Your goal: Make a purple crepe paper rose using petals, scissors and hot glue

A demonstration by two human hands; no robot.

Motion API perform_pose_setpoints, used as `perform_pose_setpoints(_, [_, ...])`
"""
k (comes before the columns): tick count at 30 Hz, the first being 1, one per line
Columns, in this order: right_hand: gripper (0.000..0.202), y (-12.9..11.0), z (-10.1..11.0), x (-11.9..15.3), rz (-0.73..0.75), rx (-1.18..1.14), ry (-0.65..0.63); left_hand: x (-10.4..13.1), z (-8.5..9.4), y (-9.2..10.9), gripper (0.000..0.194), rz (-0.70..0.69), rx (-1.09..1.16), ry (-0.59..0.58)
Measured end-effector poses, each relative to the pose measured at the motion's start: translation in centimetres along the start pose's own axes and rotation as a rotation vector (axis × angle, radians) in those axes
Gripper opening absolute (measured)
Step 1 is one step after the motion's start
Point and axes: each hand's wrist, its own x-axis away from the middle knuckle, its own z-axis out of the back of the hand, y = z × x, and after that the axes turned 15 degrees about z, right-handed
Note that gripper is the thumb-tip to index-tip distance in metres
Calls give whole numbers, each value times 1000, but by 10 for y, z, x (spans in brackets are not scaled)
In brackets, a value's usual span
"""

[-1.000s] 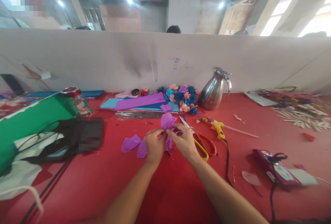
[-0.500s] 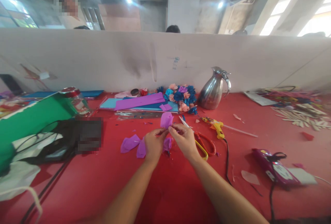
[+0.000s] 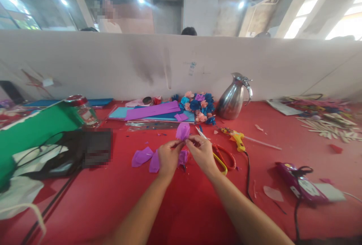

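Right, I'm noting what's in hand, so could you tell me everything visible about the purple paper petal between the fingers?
The purple paper petal looks thin and slightly translucent, like crepe paper, with a rounded top and a gently curved face. It stands roughly upright, apparently above the red table. Its lower end is pinched between the fingertips of the left hand and right hand, which hide that end. Whether it has several layers can't be told.

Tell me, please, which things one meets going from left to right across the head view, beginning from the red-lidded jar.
Red-lidded jar, left hand, purple petal held up in both hands, right hand, metal jug, purple power socket.
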Motion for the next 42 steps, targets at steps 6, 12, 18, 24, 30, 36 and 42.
perform_pose_setpoints(6, [14, 0, 0, 0, 34, 37, -37, 0, 0, -1, 24, 3, 29, -23])
perform_pose_setpoints(12, [18, 1, 0, -1, 30, 60, -34, -2, 0, -1, 15, -66, 89, -26])
perform_pose_setpoints(18, [16, 0, -1, -1, 3, 29, -31, -3, -1, -1, 15, -6, 115, -43])
perform_pose_setpoints(24, [18, 0, -2, -1, -75, -89, -87, -1, -3, 2, 24, 116, 155, -73])
perform_pose_setpoints(30, [16, -3, -1, -3, -216, -386, -129, -7, -3, -3, 26, 112, 222, -52])
perform_pose_setpoints(36, [25, -4, 2, -4, -217, -475, -191, -5, -1, -2, 32, 192, 341, -103])
perform_pose_setpoints(42, [21, -1, 0, -4, -331, -534, -83, -3, -1, 1, 32, 180, 313, -137])
